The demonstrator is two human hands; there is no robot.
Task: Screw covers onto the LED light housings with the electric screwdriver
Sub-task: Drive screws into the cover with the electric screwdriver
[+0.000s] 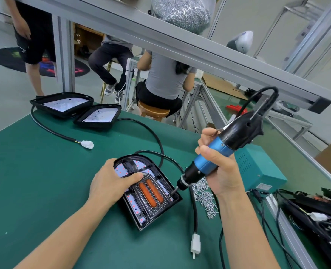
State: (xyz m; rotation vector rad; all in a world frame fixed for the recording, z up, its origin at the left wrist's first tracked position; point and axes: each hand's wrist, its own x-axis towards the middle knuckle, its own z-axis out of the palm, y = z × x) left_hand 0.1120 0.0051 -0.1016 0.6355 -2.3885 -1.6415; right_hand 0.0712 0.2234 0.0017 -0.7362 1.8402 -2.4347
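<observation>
While your left hand (110,183) presses flat on the cover (151,189), keep the electric screwdriver (209,162) gripped in your right hand (219,167) square over the corner screw.

Head-worn wide-angle view looks forward and down, close over the workbench (34,181).

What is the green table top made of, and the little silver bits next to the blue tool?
Table top: looks like a matte green rubber or vinyl mat, flat with no shine. Silver bits: small metal screws, probably steel, since they glint bright grey in a loose pile beside the electric screwdriver.
</observation>
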